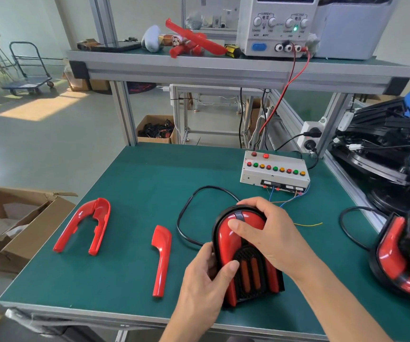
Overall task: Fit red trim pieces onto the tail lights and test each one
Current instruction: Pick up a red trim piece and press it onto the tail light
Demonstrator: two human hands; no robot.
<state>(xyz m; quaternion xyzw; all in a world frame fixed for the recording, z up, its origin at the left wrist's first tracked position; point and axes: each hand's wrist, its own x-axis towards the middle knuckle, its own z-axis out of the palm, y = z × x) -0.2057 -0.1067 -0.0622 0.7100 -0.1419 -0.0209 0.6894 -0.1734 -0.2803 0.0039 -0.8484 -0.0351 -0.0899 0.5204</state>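
On green mat (135,183), both hands gripping tail light (248,265), 2 trim pieces left

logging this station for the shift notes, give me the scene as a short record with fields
work piece: tail light on green mat, red trim on it
left hand: grips the light's left edge, thumb on trim
right hand: holds the top, thumb pressing trim
loose trim: U-shaped piece, straight piece, both left of the light
tester: button box, behind
power supply: upper shelf, green lamp lit

bright daylight | sun patch on floor (38,104) | edges bowed, soft
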